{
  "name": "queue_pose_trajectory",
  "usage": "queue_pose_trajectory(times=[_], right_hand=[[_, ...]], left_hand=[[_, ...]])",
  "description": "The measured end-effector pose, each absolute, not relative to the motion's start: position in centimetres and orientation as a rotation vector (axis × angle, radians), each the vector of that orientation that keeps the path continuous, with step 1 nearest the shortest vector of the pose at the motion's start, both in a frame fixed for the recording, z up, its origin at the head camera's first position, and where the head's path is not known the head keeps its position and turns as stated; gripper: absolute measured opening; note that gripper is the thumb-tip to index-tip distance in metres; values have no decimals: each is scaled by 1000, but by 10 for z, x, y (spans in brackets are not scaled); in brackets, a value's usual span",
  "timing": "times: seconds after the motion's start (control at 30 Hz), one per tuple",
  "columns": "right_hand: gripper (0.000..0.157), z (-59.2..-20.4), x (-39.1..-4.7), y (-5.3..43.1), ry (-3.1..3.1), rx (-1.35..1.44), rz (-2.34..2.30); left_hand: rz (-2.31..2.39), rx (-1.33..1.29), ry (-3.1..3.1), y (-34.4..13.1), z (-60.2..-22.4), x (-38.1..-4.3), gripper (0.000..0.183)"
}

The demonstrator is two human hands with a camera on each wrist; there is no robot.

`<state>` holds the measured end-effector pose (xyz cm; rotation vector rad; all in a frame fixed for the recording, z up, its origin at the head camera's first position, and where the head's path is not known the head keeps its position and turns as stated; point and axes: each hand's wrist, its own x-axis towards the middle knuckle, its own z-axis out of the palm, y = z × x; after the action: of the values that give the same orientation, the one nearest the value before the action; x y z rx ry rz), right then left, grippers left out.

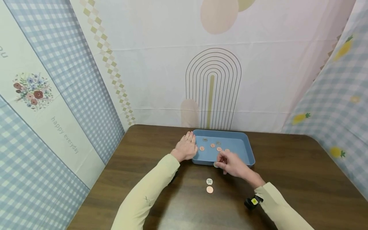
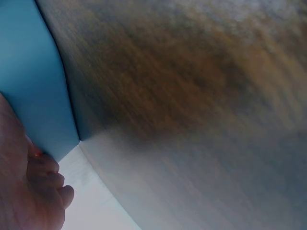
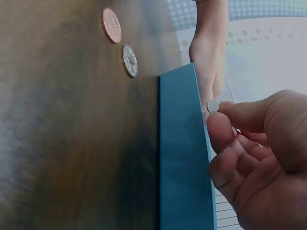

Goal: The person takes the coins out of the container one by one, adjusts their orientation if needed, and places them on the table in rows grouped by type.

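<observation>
My right hand (image 1: 231, 163) pinches a small silver coin (image 3: 213, 106) between thumb and forefinger, over the near rim of a blue tray (image 1: 237, 145). At the tray's left side rests my left hand (image 1: 186, 147), its fingers straight along the wall. Inside the tray lie several coins, among them a copper coin (image 1: 212, 145) and a silver-coloured coin (image 1: 205, 139). On the table in front of the tray are another silver coin (image 1: 209, 181) and, just nearer, another copper coin (image 1: 210, 189). The left wrist view shows the tray's outer wall (image 2: 36, 81) beside the palm.
The brown wooden table (image 1: 120, 179) extends to both sides of the tray. A patterned white cloth (image 1: 161, 80) hangs behind its far edge, with checked blue cloth (image 1: 330, 111) at the right. A black wrist device (image 1: 253, 202) sits by the right sleeve.
</observation>
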<state>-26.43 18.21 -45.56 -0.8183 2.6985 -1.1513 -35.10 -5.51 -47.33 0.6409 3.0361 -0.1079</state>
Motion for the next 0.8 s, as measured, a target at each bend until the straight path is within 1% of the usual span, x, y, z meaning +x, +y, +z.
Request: queue_pose_trajectory(times=[0.3, 0.57, 0.8], right_hand=[[15, -467, -237, 173, 2659, -750, -1150], [16, -475, -226, 172, 2628, -715, -1090], [16, -477, -220, 170, 2622, -759, -959]], left_hand=[[-113, 678, 3026, -61, -474, -344, 61], [-103, 683, 3020, -61, -473, -341, 61], [-95, 696, 3017, -63, -472, -336, 61]])
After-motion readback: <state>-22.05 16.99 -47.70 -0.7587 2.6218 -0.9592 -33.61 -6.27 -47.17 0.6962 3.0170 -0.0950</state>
